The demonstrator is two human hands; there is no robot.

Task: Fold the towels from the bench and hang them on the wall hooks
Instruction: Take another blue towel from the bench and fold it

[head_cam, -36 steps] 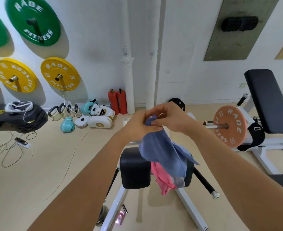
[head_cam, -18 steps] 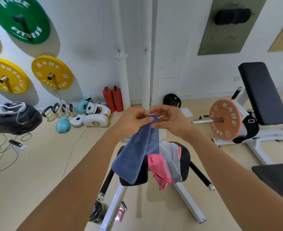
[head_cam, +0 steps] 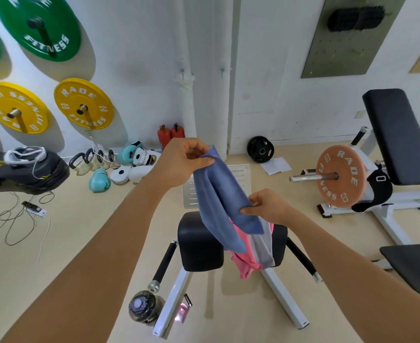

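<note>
From the head view, the left hand (head_cam: 179, 162) pinches the top corner of the blue towel (head_cam: 222, 201), its grip clamped on the cloth between thumb and fingers. The right hand (head_cam: 269, 206), lower and to the right, pinches the same towel's side edge partway down, grip likewise clamped. The towel hangs slanted between the two grips, its loose end trailing below the right hand. Directly beneath that hand, a pink towel (head_cam: 243, 258) and a grey towel (head_cam: 264, 248) drape over the black padded bench (head_cam: 199, 243). Above the left hand, two small wall hooks (head_cam: 183, 70) stick out from the white wall.
</note>
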